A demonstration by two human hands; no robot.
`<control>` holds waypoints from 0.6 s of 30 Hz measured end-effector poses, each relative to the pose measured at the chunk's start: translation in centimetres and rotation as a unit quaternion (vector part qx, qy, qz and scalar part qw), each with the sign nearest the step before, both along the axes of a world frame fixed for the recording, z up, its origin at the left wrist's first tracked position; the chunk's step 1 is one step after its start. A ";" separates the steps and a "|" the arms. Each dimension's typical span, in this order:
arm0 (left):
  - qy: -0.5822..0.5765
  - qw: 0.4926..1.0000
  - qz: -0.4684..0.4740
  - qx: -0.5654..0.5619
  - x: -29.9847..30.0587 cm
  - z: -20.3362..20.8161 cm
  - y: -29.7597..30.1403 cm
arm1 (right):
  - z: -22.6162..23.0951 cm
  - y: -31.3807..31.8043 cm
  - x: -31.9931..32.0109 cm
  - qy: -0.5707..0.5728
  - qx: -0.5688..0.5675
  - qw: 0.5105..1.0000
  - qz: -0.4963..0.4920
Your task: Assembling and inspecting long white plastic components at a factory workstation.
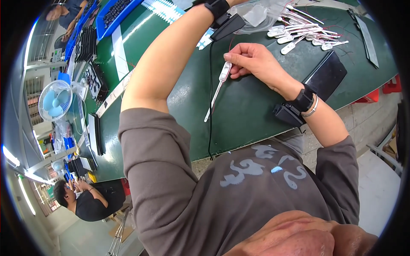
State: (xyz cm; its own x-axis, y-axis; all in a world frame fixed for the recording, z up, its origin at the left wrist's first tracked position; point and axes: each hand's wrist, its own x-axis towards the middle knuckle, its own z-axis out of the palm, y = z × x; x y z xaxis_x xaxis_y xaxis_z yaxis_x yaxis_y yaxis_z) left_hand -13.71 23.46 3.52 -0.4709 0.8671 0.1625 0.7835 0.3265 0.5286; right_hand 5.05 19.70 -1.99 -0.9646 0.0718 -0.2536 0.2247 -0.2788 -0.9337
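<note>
My right hand (258,62) pinches the upper end of a slim white part (224,73), which has a rounded head, a long thin tail and a fine red wire. The part slants down toward the table's near edge. My left arm stretches up past the top edge of the view. Only the base of my left hand (234,2) shows there, beyond a black wristband; its fingers are out of sight. A heap of similar white parts (299,32) with red wires lies at the far right, by a clear plastic bag (258,17).
A black cable (210,94) crosses the green table (179,128). White-and-blue sheets (164,10) and a blue bin (115,17) lie at the far left. A dark flat strip (366,40) rests at the right. A fan (55,100) and another person (92,200) are at the left.
</note>
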 end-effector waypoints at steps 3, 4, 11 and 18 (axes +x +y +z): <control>-0.052 0.977 -0.104 0.181 2.0 3.2 -3.0 | 0.4 -0.3 0.1 0.001 0.011 1.000 -0.013; -0.040 0.961 -0.140 0.234 3.2 4.6 -3.8 | 0.4 -0.3 0.2 0.000 0.012 1.000 -0.013; -0.071 0.981 -0.026 0.179 8.8 11.0 -7.9 | 0.1 0.0 0.4 0.020 0.013 0.999 -0.023; -0.014 0.985 0.093 0.147 9.9 11.7 -15.9 | -0.4 -0.1 0.6 0.030 0.005 0.999 -0.033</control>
State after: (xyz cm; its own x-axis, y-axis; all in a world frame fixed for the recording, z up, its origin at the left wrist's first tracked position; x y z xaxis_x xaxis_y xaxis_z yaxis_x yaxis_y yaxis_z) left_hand -3.85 7.54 15.26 -0.6253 0.6829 0.3778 0.7080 0.2928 0.6427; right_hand 5.65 19.60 -2.40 -0.9710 0.1382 -0.1952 0.1505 -0.2816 -0.9477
